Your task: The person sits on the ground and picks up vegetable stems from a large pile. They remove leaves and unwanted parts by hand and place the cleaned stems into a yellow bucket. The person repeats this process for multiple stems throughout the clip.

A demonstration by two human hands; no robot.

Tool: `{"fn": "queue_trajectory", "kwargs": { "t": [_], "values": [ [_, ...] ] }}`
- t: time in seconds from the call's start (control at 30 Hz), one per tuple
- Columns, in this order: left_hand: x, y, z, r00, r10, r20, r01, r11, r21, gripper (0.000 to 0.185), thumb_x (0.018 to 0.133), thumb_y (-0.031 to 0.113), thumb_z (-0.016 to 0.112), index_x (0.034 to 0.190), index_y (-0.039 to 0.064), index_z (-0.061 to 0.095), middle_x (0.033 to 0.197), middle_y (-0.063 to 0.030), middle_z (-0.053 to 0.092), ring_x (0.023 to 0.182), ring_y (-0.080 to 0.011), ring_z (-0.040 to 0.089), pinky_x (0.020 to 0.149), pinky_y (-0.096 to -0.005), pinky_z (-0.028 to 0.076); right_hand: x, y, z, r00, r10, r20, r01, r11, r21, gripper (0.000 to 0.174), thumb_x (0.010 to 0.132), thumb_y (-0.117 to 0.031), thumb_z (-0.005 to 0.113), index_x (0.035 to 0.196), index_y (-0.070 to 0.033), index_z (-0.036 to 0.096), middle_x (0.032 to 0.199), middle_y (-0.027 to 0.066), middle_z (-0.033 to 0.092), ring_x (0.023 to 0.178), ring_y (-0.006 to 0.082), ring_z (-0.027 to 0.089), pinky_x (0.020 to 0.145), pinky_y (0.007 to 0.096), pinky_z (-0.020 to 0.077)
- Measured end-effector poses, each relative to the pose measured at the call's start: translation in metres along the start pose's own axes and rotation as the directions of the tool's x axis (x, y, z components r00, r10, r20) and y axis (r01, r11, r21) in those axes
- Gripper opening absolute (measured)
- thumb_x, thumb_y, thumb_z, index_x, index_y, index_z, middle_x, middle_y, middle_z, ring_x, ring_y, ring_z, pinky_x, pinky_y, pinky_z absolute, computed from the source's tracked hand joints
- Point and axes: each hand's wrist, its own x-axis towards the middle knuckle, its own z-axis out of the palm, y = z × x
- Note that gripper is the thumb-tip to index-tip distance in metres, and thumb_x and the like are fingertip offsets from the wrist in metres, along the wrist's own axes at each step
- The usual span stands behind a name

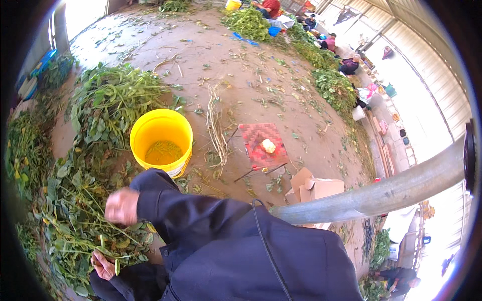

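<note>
My left hand (103, 265), low at the left, is closed on a green bean stalk (79, 251) with leaves. Green pods (117, 266) stick out beside its fingers. Above it my right hand (122, 207) is motion-blurred, its fingers seemingly curled; whether it holds anything cannot be made out. Beneath both hands spreads a heap of cut leafy bean plants (64, 210). A yellow plastic bucket (161, 118) stands just beyond my right forearm, with green pods (163, 151) covering part of its bottom.
Another plant heap (113, 98) lies behind the bucket. A folding stool with a red woven seat (260, 135) bears a pale lump (268, 146). Cardboard boxes (324, 188) lie near a thick metal pole (369, 188). Several people sit by plant piles (333, 88) farther off.
</note>
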Motion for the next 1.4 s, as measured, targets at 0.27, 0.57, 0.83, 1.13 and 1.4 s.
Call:
{"fn": "queue_trajectory", "kwargs": {
  "t": [0.27,0.57,0.83,1.13,1.4],
  "values": [
    [0.009,-0.007,-0.013,0.996,0.085,-0.033,-0.082,0.994,0.073,0.018,0.085,0.018,0.056,0.097,0.004,0.057,0.083,-0.0017,0.059,0.067,-0.0084,0.049,0.058,-0.0205,0.038,-0.013,-0.071,0.086,0.891,0.308,0.334,-0.452,0.674,0.585,0.032,0.073,-0.025,0.061,0.086,0.004,0.058,0.073,0.0163,0.061,0.067,0.0244,0.059,0.059,0.0326,0.045],
    [-0.001,-0.002,-0.003,0.94,0.117,0.321,-0.165,0.978,0.126,0.027,0.087,0.02,0.051,0.106,0.0,0.053,0.098,-0.0057,0.059,0.085,-0.0121,0.053,0.077,-0.0223,0.041,-0.025,-0.062,0.085,0.809,0.377,0.451,-0.581,0.391,0.714,0.012,0.066,-0.009,0.059,0.07,0.0,0.064,0.055,0.0048,0.058,0.049,0.0111,0.052,0.045,0.0251,0.0398],
    [-0.023,0.04,0.016,0.968,0.063,0.243,-0.158,0.905,0.395,0.017,0.085,0.009,0.05,0.1,0.003,0.055,0.078,-0.0051,0.06,0.07,-0.0095,0.053,0.064,-0.0214,0.043,0.032,-0.002,0.0,0.92,0.35,0.177,-0.392,0.794,0.464,0.017,0.076,-0.016,0.055,0.08,-0.002,0.063,0.063,0.0081,0.062,0.055,0.0121,0.059,0.055,0.0257,0.0489],
    [-0.033,0.032,0.022,0.944,-0.173,0.28,0.139,0.981,0.137,0.01,0.085,0.011,0.052,0.089,0.002,0.055,0.067,-0.0048,0.059,0.042,-0.0027,0.039,0.038,-0.0176,0.031,0.1,0.19,-0.12,0.488,0.738,-0.467,-0.705,0.648,0.288,0.027,0.073,-0.026,0.061,0.072,0.001,0.06,0.059,0.0084,0.059,0.041,0.0123,0.052,0.042,0.0261,0.0427],
    [-0.045,0.029,0.035,0.922,-0.141,0.36,0.055,0.969,0.241,0.009,0.082,0.007,0.056,0.088,0.001,0.055,0.068,-0.0002,0.055,0.057,-0.0048,0.046,0.052,-0.0185,0.038,0.087,0.13,0.011,0.593,0.707,0.385,-0.802,0.557,0.214,0.023,0.077,-0.02,0.058,0.088,0.0,0.061,0.07,0.0065,0.061,0.051,0.0099,0.053,0.048,0.0252,0.045]
  ]
}}
